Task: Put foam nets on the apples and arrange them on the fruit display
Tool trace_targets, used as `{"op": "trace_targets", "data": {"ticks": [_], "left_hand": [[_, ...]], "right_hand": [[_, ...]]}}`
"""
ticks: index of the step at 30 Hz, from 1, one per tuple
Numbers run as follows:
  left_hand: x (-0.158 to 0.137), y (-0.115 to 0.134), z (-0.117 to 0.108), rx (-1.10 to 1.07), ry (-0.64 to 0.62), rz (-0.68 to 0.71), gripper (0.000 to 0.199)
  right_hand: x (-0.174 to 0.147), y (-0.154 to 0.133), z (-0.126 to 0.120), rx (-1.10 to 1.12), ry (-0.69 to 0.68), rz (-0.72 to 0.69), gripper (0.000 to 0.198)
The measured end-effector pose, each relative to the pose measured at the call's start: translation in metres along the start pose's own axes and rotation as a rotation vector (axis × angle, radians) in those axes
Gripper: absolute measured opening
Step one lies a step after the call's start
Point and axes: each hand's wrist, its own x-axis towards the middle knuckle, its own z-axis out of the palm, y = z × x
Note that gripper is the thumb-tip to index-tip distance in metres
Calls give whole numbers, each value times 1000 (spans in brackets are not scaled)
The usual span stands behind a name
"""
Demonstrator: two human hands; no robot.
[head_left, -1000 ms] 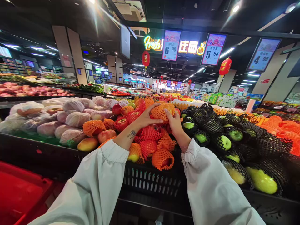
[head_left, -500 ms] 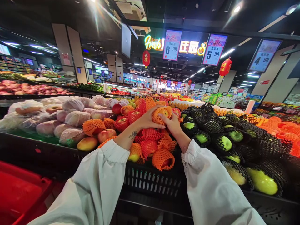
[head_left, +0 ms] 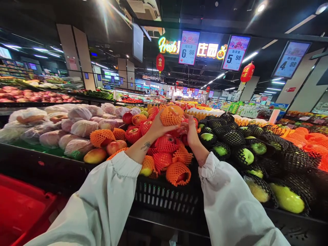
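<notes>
My left hand (head_left: 159, 127) is closed around an apple in an orange foam net (head_left: 171, 116), raised over the apple pile. Just to its right, my right hand (head_left: 191, 131) is off the fruit, with its thumb up and its fingers loosely curved and apart. Below both hands lie red apples (head_left: 166, 143) in red and orange foam nets, heaped in a black slotted crate (head_left: 166, 198). One orange-netted apple (head_left: 178, 173) sits at the front of the heap.
Left of the apples are fruits wrapped in thin plastic (head_left: 84, 128). Green apples in black nets (head_left: 246, 156) fill the right side. A red plastic basket (head_left: 23, 208) is at lower left. Price screens (head_left: 189, 48) and red lanterns (head_left: 247, 71) hang overhead.
My right hand has come off the netted apple and moved slightly right, its fingers opening. My left hand keeps the apple, which has turned and shifted a little left and up.
</notes>
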Motion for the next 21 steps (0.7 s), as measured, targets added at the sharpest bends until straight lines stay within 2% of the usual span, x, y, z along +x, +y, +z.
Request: {"op": "trace_targets", "data": {"ticks": [5,7,8,10,13,17,21], "left_hand": [[22,-16,0,-10,416,7,72],[33,-14,-3,25,530,-20,75],[38,-10,-6,55,548,-44,76],[44,2,-19,135,512,-106,76],[35,23,-53,296,402,-179,71],[-5,42,-106,589,306,-242,71],[-52,51,-141,827,87,-367,78]], "right_hand": [[1,-2,-2,-126,103,-114,79],[1,-3,-3,-155,113,-139,77],[2,-3,-3,-152,121,-142,76],[4,-2,-5,-134,137,-151,75],[6,-2,-6,-122,138,-185,75],[6,-3,-5,-140,111,-216,71],[5,-3,-4,-157,98,-237,71]]}}
